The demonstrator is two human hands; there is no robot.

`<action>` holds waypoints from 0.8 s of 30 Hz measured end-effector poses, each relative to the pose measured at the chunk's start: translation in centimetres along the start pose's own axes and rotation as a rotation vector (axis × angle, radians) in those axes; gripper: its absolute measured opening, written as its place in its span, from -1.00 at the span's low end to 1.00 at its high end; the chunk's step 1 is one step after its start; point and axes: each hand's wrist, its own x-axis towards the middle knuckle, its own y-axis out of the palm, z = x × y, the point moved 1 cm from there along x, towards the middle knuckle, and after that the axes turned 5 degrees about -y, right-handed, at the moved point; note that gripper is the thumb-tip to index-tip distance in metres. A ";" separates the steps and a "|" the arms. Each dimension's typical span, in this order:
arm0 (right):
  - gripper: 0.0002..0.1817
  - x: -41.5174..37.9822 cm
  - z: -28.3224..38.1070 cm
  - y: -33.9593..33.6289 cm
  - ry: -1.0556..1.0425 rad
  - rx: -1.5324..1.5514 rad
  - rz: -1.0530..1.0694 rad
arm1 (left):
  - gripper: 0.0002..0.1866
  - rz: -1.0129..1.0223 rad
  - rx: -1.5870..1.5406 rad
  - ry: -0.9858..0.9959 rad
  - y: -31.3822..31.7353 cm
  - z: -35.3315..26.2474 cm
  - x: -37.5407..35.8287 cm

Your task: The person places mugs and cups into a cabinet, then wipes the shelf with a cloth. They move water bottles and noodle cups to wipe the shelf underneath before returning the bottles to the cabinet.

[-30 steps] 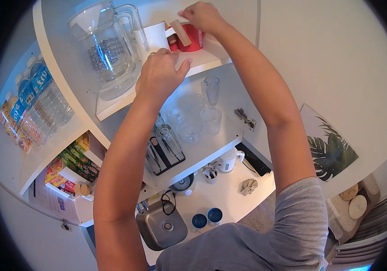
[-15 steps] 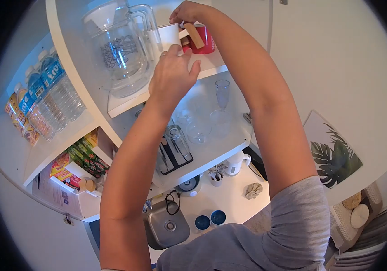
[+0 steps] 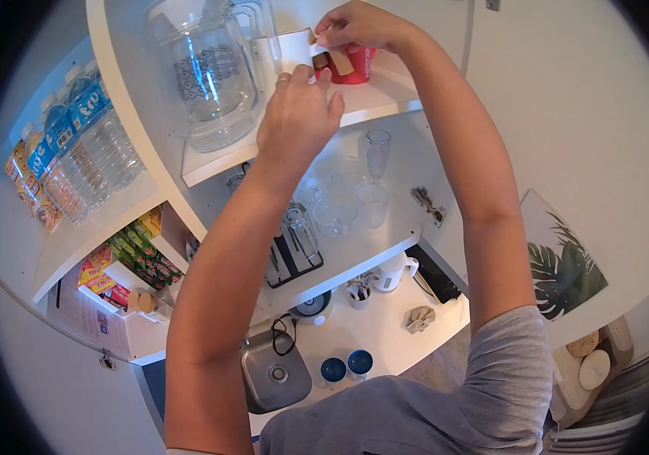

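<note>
On the upper cupboard shelf (image 3: 381, 97) stands a white box (image 3: 294, 49) with a brown cardboard flap (image 3: 340, 62) at its open right end. My right hand (image 3: 358, 29) reaches over from above, thumb and fingers pinched on the edge of that flap end. My left hand (image 3: 298, 114) is in front of the box, its fingertips at the lower front and its thumb spread apart. Just behind the flap is a red mug (image 3: 360, 67) with white lettering, partly covered. A clear pitcher (image 3: 211, 91) with a dark pattern is left of the box.
Glasses (image 3: 336, 216) and a black rack (image 3: 298, 258) fill the shelf below. Bottled water (image 3: 86, 136) and snack packets (image 3: 139, 254) occupy the left compartments. Lower down are a sink (image 3: 275, 379), two blue-lined cups (image 3: 346, 368) and a white kettle (image 3: 393, 271).
My right hand has come forward from behind the box to its flap end. The flap has shifted, and the camera view has moved slightly.
</note>
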 end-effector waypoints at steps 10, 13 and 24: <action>-0.73 -0.8 1.9 1.2 0.157 0.007 -0.060 | -0.63 0.059 0.024 -0.008 -0.3 0.0 0.3; -0.70 -0.6 1.0 1.0 0.126 -0.087 -0.069 | -0.63 0.054 0.035 -0.014 -0.2 0.2 0.3; -0.74 -0.9 0.2 -0.2 0.041 0.089 -0.019 | -0.63 -0.014 0.030 0.026 -0.1 0.1 0.1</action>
